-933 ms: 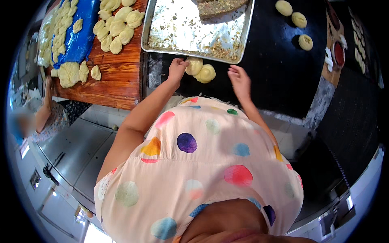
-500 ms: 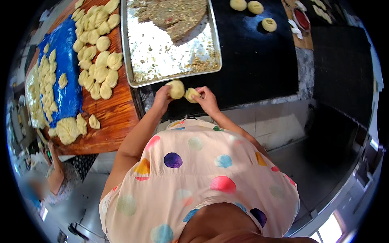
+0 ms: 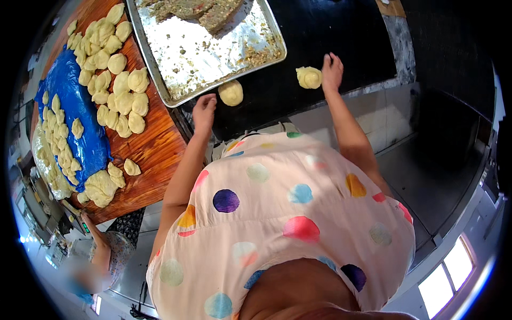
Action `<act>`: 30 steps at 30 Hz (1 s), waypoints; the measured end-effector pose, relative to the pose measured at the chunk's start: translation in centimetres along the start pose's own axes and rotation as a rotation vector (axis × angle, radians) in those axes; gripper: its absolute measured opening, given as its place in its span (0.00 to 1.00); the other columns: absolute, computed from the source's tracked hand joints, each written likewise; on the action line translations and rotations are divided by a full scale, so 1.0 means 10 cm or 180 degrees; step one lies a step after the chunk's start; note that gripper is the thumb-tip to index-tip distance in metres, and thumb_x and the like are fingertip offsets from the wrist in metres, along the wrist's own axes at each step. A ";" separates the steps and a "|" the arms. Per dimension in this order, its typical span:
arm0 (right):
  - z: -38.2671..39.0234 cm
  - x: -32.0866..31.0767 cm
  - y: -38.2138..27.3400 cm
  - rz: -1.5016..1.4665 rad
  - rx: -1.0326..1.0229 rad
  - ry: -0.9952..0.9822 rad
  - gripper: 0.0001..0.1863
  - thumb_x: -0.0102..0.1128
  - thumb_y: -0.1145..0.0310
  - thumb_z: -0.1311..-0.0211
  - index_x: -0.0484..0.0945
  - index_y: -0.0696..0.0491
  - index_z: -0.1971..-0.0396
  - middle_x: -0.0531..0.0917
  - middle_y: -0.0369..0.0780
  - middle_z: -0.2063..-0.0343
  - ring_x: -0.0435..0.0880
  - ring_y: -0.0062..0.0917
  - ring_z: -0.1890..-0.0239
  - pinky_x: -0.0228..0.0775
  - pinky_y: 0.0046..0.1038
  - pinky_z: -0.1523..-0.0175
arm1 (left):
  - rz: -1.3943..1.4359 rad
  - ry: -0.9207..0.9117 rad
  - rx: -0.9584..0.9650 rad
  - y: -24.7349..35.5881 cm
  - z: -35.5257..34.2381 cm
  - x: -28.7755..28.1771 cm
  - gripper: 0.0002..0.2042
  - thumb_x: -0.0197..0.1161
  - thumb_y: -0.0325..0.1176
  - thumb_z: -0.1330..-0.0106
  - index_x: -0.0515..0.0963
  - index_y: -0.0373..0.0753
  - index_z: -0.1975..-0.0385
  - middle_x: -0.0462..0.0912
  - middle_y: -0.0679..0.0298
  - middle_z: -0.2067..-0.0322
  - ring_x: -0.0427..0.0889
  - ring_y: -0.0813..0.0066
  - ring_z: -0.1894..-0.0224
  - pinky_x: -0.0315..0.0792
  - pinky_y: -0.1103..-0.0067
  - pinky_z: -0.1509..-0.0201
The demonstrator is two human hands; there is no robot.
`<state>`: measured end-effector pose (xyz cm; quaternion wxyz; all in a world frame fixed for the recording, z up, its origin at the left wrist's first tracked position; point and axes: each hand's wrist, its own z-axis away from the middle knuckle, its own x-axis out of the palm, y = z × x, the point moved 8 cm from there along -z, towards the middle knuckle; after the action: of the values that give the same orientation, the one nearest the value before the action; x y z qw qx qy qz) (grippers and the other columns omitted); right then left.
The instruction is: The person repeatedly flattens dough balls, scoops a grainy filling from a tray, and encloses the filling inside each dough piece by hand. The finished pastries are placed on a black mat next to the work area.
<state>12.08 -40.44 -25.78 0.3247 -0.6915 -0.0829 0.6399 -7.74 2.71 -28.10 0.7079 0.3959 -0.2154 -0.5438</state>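
Note:
A smooth round dough ball (image 3: pixel 231 93) sits on the black work surface (image 3: pixel 266 104), just below the tray's near edge. Left of it is my left hand (image 3: pixel 204 111), its fingers loosely bent and holding nothing. Farther right, a second dough ball (image 3: pixel 309 78) with a creased, folded top lies on the same surface. My right hand (image 3: pixel 332 73) is beside its right side, fingers stretched and apart. Whether the fingertips still touch that ball I cannot tell.
A metal tray (image 3: pixel 154 74) holds a chopped, crumbly brown-green filling (image 3: pixel 218 16). On the wooden table (image 3: pixel 154 165) at left lie many dough pieces (image 3: pixel 122 101), some on a blue plastic sheet (image 3: pixel 88 128). Another person (image 3: pixel 114 253) stands at the lower left.
My hands have moved apart. The left has let go of the smooth dough ball; the right has carried the folded one rightward and released it. The whole view has shifted.

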 end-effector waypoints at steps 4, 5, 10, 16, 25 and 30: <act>0.33 0.34 -0.31 0.0761 -0.0025 0.0112 0.37 0.40 0.44 0.31 0.57 0.56 0.32 0.51 0.53 0.30 0.44 0.42 0.26 0.31 0.42 0.25 | 0.0405 0.0058 -0.0190 0.21 0.13 -0.08 0.11 0.55 0.32 0.29 0.77 0.32 0.54 0.81 0.61 0.57 0.81 0.75 0.56 0.75 0.80 0.51; 0.37 0.34 -0.38 0.0894 -0.0109 0.0143 0.38 0.39 0.44 0.31 0.56 0.56 0.32 0.51 0.53 0.30 0.44 0.42 0.26 0.30 0.42 0.25 | 0.0605 0.0109 -0.0171 0.28 0.18 -0.04 0.11 0.55 0.32 0.29 0.77 0.32 0.55 0.81 0.61 0.59 0.81 0.76 0.57 0.75 0.81 0.51; 0.41 0.38 -0.55 0.1431 -0.0426 0.0130 0.40 0.39 0.41 0.33 0.54 0.53 0.30 0.50 0.53 0.29 0.43 0.44 0.26 0.28 0.43 0.25 | 0.1118 0.0215 -0.0335 0.35 0.37 0.14 0.11 0.54 0.32 0.28 0.76 0.31 0.55 0.81 0.60 0.58 0.81 0.74 0.57 0.76 0.79 0.50; 0.31 0.47 -0.52 0.1388 -0.0597 -0.0043 0.39 0.39 0.41 0.33 0.53 0.50 0.29 0.48 0.52 0.29 0.40 0.45 0.26 0.26 0.46 0.26 | 0.1010 -0.0284 -0.0256 0.60 0.48 0.41 0.13 0.54 0.35 0.28 0.75 0.32 0.52 0.82 0.59 0.57 0.82 0.73 0.54 0.74 0.77 0.45; 0.16 0.44 -0.71 0.1348 -0.0958 0.0087 0.38 0.40 0.44 0.31 0.52 0.56 0.30 0.48 0.56 0.30 0.42 0.49 0.27 0.28 0.49 0.26 | 0.0727 -0.0664 -0.0155 0.74 0.58 0.41 0.13 0.53 0.35 0.27 0.77 0.33 0.54 0.82 0.61 0.59 0.81 0.77 0.56 0.73 0.80 0.48; 0.61 0.42 -0.87 0.1179 -0.1827 -0.0116 0.36 0.46 0.48 0.32 0.58 0.56 0.33 0.50 0.57 0.31 0.47 0.47 0.28 0.33 0.48 0.26 | 0.0571 -0.0997 -0.0188 0.70 0.70 0.56 0.13 0.52 0.35 0.27 0.76 0.33 0.53 0.82 0.61 0.57 0.80 0.76 0.55 0.73 0.80 0.47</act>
<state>9.66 -29.40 -24.29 -0.0063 -0.7465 -0.1385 0.6508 -6.90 -4.13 -19.09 0.7227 0.2646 -0.3414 -0.5395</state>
